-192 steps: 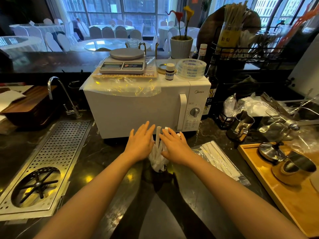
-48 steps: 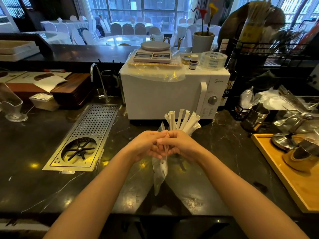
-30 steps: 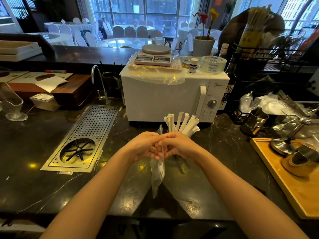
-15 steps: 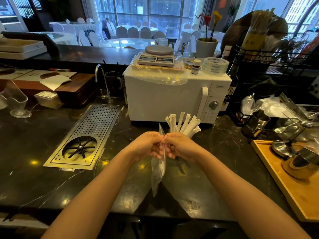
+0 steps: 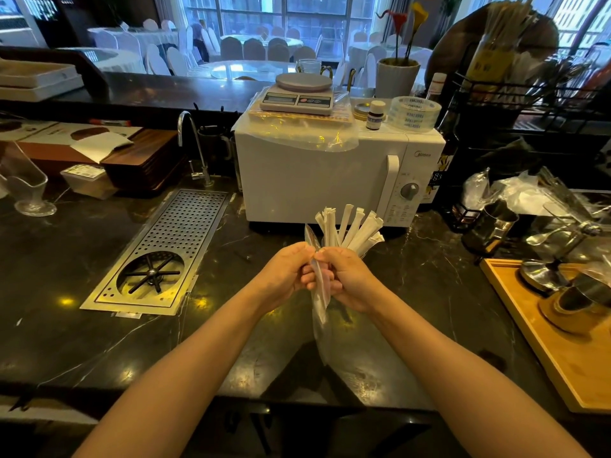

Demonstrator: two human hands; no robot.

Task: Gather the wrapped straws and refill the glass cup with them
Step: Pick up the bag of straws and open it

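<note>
Several white wrapped straws [image 5: 350, 228] fan upward from behind my hands, in front of the microwave. The glass cup that holds them is hidden behind my right hand. My left hand [image 5: 287, 274] and my right hand [image 5: 347, 279] meet above the dark counter, both pinching the top of a limp clear plastic bag [image 5: 322, 312] that hangs down between them. The bag looks empty.
A white microwave [image 5: 314, 180] with a scale on top stands just behind. A steel rinser tray [image 5: 165, 249] is set into the counter at left. A wooden tray [image 5: 542, 328] with metal cups lies at right, with a steel jug [image 5: 489, 226] behind it.
My hands have stayed together on the plastic bag, with small finger shifts at its top edge. 6.4 s ago they were cupped around the straws close to the microwave.
</note>
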